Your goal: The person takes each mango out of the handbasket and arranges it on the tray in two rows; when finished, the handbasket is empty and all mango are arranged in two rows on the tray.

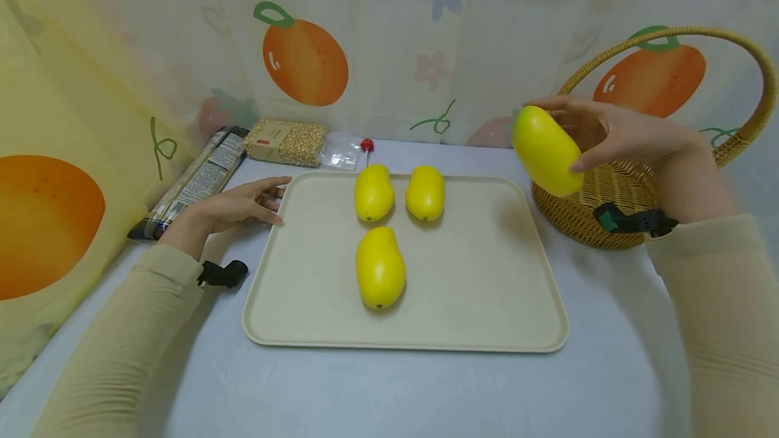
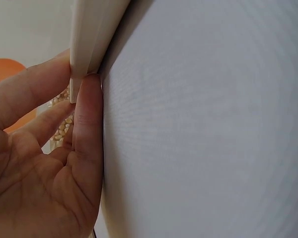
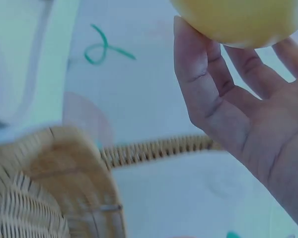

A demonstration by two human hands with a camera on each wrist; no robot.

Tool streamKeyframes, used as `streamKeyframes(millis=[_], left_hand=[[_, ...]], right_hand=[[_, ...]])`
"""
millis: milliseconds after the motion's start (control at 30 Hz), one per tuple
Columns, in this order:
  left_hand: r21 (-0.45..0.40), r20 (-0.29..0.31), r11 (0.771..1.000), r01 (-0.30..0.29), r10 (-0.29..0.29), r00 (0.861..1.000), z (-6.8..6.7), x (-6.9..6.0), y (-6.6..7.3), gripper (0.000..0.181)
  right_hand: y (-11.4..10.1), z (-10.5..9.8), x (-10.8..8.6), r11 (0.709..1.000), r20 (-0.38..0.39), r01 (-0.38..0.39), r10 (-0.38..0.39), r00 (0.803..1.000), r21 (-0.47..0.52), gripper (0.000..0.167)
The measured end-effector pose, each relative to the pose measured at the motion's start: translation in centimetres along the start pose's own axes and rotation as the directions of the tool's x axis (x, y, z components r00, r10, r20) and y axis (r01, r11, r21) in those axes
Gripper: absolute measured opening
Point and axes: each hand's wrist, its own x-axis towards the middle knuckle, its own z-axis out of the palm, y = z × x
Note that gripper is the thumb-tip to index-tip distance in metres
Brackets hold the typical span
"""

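In the head view my right hand (image 1: 633,130) grips a yellow mango (image 1: 546,151), held tilted in the air between the tray and the basket. Its fingers and thumb also hold the mango (image 3: 243,20) in the right wrist view, where only the lower part shows. On the beige tray (image 1: 481,289) lie three more mangoes: one back left (image 1: 374,193), one back right (image 1: 425,193) and one nearer the front (image 1: 380,268). My left hand (image 1: 237,207) pinches the tray's left rim; the left wrist view shows the thumb against the rim's underside (image 2: 87,39).
A wicker basket (image 1: 608,228) with a tall handle stands right of the tray, partly behind the right arm. Behind the tray lie a pack of kernels (image 1: 286,142), a clear bag (image 1: 339,152) and a red lollipop (image 1: 367,145). A dark packet (image 1: 197,181) lies back left.
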Motion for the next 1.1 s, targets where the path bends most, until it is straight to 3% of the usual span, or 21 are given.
streamKeyframes(millis=[133, 433, 667, 1100], left_hand=[[0.001, -0.001, 1.0, 0.001, -0.001, 1.0, 0.0, 0.0, 0.1, 0.093], [0.004, 0.004, 1.0, -0.003, 0.003, 1.0, 0.1, -0.1, 0.2, 0.093], [0.0, 0.001, 1.0, 0.011, -0.011, 1.0, 0.0, 0.0, 0.0, 0.093], [-0.016, 0.008, 1.0, 0.024, -0.023, 1.0, 0.0, 0.0, 0.0, 0.094]], right_hand=[[-0.2, 1.4, 1.3, 1.0, 0.045, -0.009, 0.008, 0.999, 0.002, 0.09], [0.6, 4.6, 4.0, 0.996, 0.059, -0.064, 0.068, 0.996, -0.059, 0.097], [1.4, 6.3, 5.2, 0.992, 0.12, -0.125, 0.125, 0.985, -0.011, 0.097], [1.9, 8.9, 6.9, 0.982, 0.199, -0.177, 0.188, 0.962, -0.072, 0.092]])
